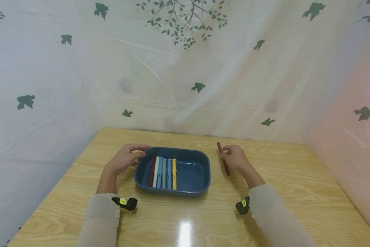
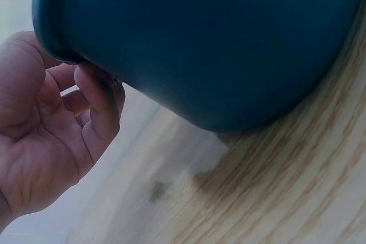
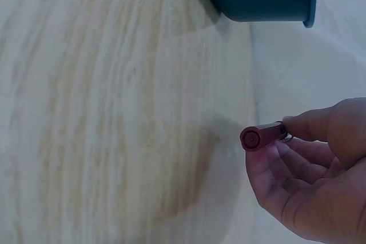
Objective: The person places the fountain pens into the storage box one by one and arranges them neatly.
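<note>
A dark blue rectangular dish (image 1: 192, 176) sits on the wooden table, holding several pens side by side in its left half. Among them are a dark red pen (image 1: 151, 172), a pale green pen (image 1: 155, 172), bluish ones and a yellow pen (image 1: 174, 174) at the right end of the row. My left hand (image 1: 125, 160) grips the dish's left rim, with fingers bent against its outer wall in the left wrist view. To the right of the dish, my right hand (image 1: 235, 158) pinches another dark red pen (image 3: 260, 136) between thumb and fingers, one end facing the right wrist camera.
The wooden table (image 1: 160, 223) reaches back to a pale hanging cloth (image 1: 160, 113) printed with green birds and leaves. Cloth also hangs at both sides. Each wrist wears a small black camera (image 1: 131, 203).
</note>
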### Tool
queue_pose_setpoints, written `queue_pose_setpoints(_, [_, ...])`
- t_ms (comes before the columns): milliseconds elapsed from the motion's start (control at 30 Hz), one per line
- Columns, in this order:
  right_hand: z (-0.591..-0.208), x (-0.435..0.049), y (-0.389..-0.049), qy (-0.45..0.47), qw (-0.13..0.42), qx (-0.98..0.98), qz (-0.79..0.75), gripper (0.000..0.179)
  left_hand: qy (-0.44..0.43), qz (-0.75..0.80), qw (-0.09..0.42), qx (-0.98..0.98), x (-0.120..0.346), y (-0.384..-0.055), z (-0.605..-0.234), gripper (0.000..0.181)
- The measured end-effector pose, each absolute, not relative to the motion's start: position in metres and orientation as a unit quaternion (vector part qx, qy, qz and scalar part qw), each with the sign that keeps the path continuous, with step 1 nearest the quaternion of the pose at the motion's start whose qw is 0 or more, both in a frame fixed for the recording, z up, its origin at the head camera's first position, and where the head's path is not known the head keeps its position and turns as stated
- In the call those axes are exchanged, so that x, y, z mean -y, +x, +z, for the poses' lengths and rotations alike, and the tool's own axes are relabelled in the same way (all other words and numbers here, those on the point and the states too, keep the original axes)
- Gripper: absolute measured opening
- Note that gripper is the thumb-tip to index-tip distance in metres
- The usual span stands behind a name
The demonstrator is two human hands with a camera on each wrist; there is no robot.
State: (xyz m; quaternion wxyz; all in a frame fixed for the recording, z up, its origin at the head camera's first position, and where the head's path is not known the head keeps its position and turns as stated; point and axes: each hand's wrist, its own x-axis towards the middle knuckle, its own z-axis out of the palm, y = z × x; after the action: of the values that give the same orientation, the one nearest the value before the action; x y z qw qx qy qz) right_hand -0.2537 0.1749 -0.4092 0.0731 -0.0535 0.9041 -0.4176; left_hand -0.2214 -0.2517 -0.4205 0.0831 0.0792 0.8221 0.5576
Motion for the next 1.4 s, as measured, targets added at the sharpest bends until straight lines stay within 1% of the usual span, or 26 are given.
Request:
queue_pose_setpoints(233, [-0.400,-0.174,-0.254,-0.051,0.081,-0.890,-0.445,0.045,0.072,0.558,0.083,-0.822,0.251,-0.221,-0.419,0.039])
queue_pose_setpoints(433, [-0.393,-0.174,-0.255,-0.069,0.081,-0.878,-0.466,0.046,0.073,0.560,0.088,-0.821,0.252,-0.222,-0.420,0.039])
queue_pose_setpoints(900, [-0.378,-0.168,-0.256,-0.091,0.052,-0.883,-0.457,0.046,0.085,0.557,0.091,-0.821,0.254,-0.229,-0.420,0.039])
queue_pose_setpoints(1167, [-0.369,-0.157,-0.251,-0.107,0.038,-0.882,-0.458,0.045,0.085,0.551,0.087,-0.825,0.255,-0.231,-0.422,0.038])
queue_pose_setpoints(1400, [-0.360,-0.141,-0.245,-0.109,0.043,-0.874,-0.472,0.043,0.087,0.558,0.089,-0.821,0.255,-0.230,-0.422,0.039])
